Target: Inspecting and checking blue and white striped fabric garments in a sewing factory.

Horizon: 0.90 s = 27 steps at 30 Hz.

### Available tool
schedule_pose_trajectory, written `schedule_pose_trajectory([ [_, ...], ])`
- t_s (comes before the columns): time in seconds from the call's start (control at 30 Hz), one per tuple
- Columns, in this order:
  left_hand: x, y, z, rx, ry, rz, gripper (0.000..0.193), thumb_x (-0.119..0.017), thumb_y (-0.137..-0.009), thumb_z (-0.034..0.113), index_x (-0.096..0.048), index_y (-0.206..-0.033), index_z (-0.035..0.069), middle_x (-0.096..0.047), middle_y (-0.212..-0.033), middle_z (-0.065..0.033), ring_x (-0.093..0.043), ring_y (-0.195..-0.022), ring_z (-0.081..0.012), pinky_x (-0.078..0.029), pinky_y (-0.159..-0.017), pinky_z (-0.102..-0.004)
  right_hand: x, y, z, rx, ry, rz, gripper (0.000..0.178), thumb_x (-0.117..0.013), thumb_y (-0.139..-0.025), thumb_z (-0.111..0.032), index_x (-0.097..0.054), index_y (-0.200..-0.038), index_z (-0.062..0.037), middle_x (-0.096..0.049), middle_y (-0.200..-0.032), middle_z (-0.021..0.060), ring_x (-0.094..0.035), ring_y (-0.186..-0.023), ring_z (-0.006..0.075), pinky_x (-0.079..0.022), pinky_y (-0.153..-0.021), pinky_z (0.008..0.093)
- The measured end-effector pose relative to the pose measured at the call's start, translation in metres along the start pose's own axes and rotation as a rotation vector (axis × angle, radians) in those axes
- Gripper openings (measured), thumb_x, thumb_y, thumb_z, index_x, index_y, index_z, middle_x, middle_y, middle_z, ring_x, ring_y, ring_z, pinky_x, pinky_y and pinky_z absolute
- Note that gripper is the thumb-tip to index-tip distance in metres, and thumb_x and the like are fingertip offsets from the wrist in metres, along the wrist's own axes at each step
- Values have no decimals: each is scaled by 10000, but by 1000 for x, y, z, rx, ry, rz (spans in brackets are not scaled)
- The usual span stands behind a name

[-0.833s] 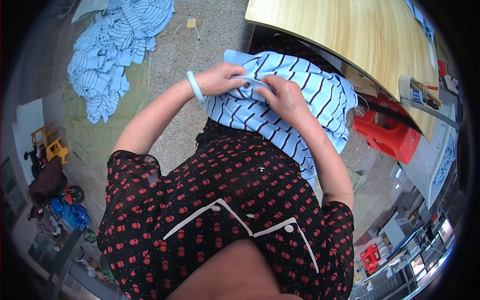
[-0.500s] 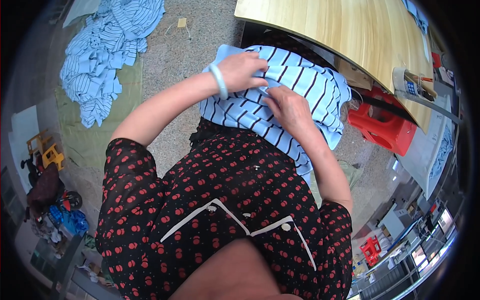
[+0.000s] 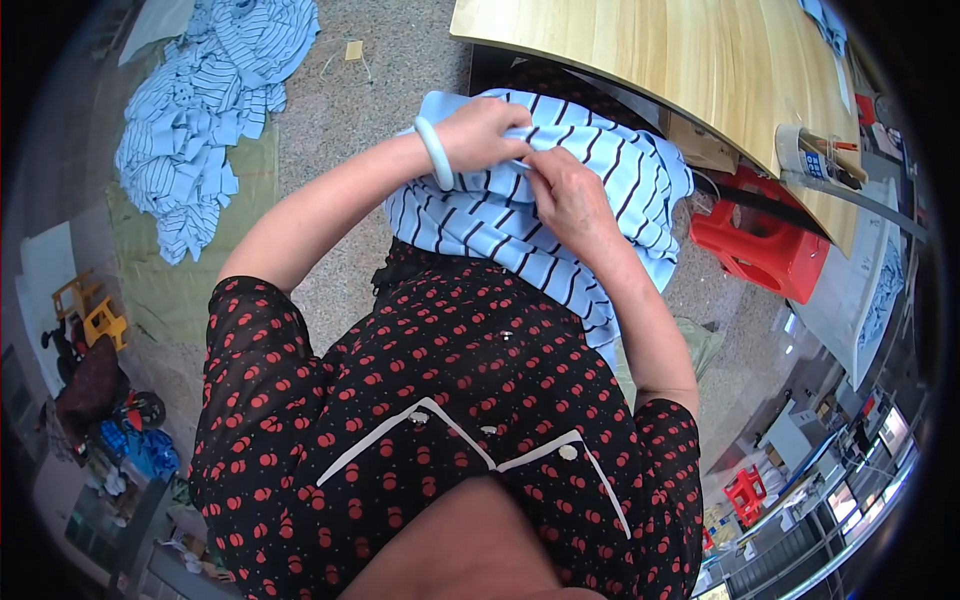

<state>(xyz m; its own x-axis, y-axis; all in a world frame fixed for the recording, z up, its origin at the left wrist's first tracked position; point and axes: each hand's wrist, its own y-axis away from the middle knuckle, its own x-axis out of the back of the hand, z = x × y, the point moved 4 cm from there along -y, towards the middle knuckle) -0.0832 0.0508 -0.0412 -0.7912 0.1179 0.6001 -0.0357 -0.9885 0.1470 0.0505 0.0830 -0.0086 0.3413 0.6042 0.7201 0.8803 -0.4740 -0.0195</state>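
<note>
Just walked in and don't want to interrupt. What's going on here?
A person's right hand seems to pinch a fold of light-blue striped cloth, while the left hand touches it close by. The cloth lies bunched in front of them near a wooden table. A pile of similar cloth lies off to the left.

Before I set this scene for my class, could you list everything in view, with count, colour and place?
Striped garment: one, light blue with dark stripes, under both hands
Cloth pile: one, light blue striped, floor, upper left
Green sheet: one, beneath the pile
Table: one, pale wood top, upper right
White tub: one, table's right edge
Red stools: at least two, near table and lower right
Yellow seat: at least one, far left
Far clutter: uncountable, mixed colours, both sides
Bangle: one, pale, left wrist
Dress: one, black with red spots, worn
Left hand: one, bare, touching garment
Right hand: one, bare, pinching garment
</note>
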Motion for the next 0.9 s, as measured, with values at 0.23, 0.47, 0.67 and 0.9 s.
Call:
schedule_pose_trajectory([
  [0.23, -9, 3, -16, 171, 220, -185, 306, -616, -743, 273, -571, -753, -30, -559, -651, -171, -519, -597, -223, -414, -578, -346, -5, -2, -1, -48, 170, -105, 113, -513, -764, -65, -547, -850, 0, -546, -783, 164, -558, -689, 325, -459, -625, 370],
  [0.47, -11, -1, -10, 122, 94, 29, 311, -544, -749, 282, -580, -738, -27, -570, -756, -240, -542, -737, -393, -419, -645, -439, -4, -3, 7, -85, 67, -37, 142, -495, -736, -72, -564, -838, -3, -566, -774, 174, -563, -705, 330, -459, -644, 390],
  [0.67, -16, -2, -21, 105, 112, 138, 327, -520, -771, 301, -556, -732, -21, -554, -738, -249, -530, -728, -412, -407, -625, -456, -2, -8, 5, -41, 67, 26, 113, -499, -770, -106, -563, -848, -53, -560, -750, 182, -559, -682, 367, -454, -596, 444],
  [0.9, -34, -6, -31, 125, 65, 199, 284, -540, -768, 275, -561, -762, -8, -564, -775, -240, -534, -756, -406, -419, -645, -449, -10, -4, 13, -17, 89, -23, 135, -464, -753, -66, -526, -859, -9, -541, -792, 200, -541, -727, 370, -447, -635, 434],
])
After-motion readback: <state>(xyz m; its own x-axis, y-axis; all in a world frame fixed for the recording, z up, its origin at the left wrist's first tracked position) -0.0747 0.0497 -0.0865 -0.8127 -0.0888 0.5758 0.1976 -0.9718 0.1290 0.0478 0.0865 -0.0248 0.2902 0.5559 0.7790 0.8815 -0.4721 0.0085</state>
